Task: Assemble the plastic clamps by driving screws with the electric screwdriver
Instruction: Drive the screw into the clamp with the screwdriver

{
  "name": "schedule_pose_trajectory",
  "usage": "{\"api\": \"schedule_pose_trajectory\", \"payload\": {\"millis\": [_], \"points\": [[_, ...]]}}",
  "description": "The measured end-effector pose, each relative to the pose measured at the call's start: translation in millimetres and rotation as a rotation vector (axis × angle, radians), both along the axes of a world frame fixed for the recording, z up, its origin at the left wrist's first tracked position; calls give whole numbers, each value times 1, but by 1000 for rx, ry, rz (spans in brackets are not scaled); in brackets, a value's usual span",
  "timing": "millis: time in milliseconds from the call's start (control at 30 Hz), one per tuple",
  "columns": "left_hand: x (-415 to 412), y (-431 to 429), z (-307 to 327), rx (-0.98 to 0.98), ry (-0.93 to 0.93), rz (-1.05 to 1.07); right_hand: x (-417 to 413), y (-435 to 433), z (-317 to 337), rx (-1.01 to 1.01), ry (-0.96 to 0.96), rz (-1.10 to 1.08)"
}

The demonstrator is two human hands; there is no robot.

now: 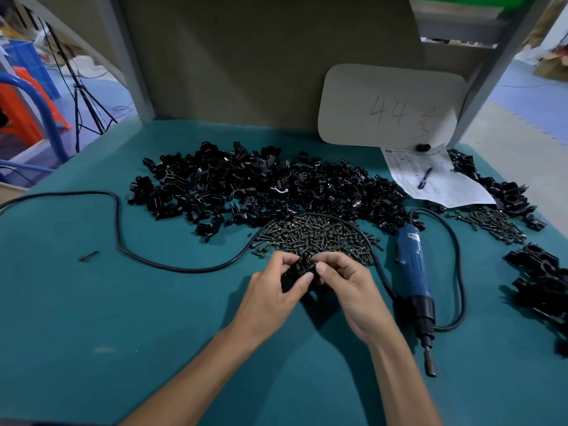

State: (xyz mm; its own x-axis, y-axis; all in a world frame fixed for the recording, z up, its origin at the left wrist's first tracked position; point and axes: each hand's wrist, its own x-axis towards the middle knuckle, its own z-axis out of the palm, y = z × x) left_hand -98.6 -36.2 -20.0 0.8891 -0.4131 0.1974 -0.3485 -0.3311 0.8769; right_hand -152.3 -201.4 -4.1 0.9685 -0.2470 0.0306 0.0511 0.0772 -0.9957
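Plastic clamps (270, 186) heaped on teal mat (92, 318), blue floor (528, 96) beyond

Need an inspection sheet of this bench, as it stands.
Surface: teal mat.
Job's things: clamp pile behind screws; screwdriver lying right of the hands, not held.
Clutter: paper with pen on it; lone screw far left; card marked 44.
Hands: left hand and right hand both grip one clamp.
Cables: black cord loops across the mat, over the screws.
Surroundings: tripod, blue crate at left.
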Motion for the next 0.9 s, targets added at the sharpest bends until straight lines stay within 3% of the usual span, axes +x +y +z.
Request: {"api": "schedule_pose_trajectory", "payload": {"millis": [333,533,600,667,733,833,900], "points": [[-1,0,-1,2,-9,2,3,4,-6,-263,-10,-100],[1,0,-2,-25,-18,24,-4,-2,2,-179,-2,-121],[1,0,-2,-34,-5,22,-15,-19,10,-325,5,-234],[0,0,-2,-37,17,11,-29,-49,20,-654,112,-440],[0,-1,-2,-32,29,-8,-40,-81,27,-969,360,-604],[0,-1,-1,-16,32,-33,-42,-108,36,-980,724,-474],[-1,-1,0,1,36,-46,-39,-115,35,-910,786,-392]]}}
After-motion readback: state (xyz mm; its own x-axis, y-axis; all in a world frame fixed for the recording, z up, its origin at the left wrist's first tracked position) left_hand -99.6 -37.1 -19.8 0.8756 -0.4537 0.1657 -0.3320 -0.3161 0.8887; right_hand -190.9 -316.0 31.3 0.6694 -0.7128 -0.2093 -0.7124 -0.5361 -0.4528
